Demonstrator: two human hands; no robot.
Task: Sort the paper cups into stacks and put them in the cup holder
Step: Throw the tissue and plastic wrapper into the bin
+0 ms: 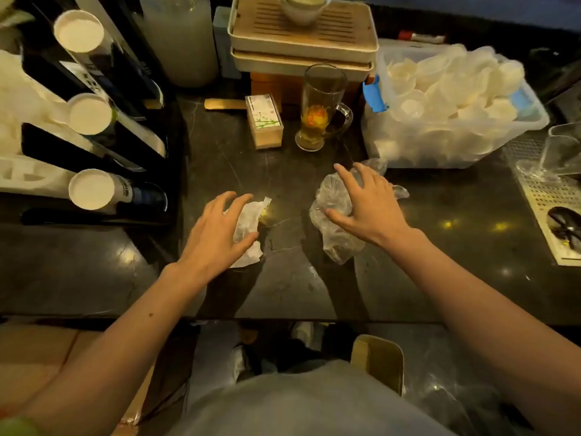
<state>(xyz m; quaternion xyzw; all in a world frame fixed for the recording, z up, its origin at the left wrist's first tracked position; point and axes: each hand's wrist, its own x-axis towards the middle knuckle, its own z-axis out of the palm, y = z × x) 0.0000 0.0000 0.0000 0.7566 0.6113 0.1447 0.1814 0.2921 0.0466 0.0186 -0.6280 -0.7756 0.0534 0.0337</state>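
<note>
Currently both hands hover low over the dark glossy stone desk (103, 272). Left hand (217, 229) spread wide, fingers splayed, palm down over a crumpled white paper wrapper (250, 226) lying flat; thumb tip touches or nearly touches its edge, nothing gripped. Right hand (366, 204) likewise wide, fingers fanned over a crumpled clear plastic bag (334, 215); thumb rests against the film, no closed grasp yet. Task items sit elsewhere: stacks of white paper cups (91, 188) already lie in the slanted black cup holder rack (63, 143) at far left, three round cup bottoms facing the camera. Further loose pale cups (452, 99) fill the clear plastic storage bin (531, 121) at right rear; whether these are paper or plastic cannot be told. No loose cup on the open desk. Judgement: sorting looks mostly done, and this reads as clearing packaging. Risks: a tall glass mug of amber tea (323, 111) stands just beyond the bag, near a small wooden box with green bamboo print (264, 122); a quick forward sweep of the right hand, or the bag dragging as it lifts, could catch the mug and tip liquid toward the bin. Plastic film is slippery and springy, so a loose pinch may let it unfurl or drop off the desk's near edge. Left arm passes close to the rack's lowest cup stack; a wide elbow swing could nudge it outward.
</note>
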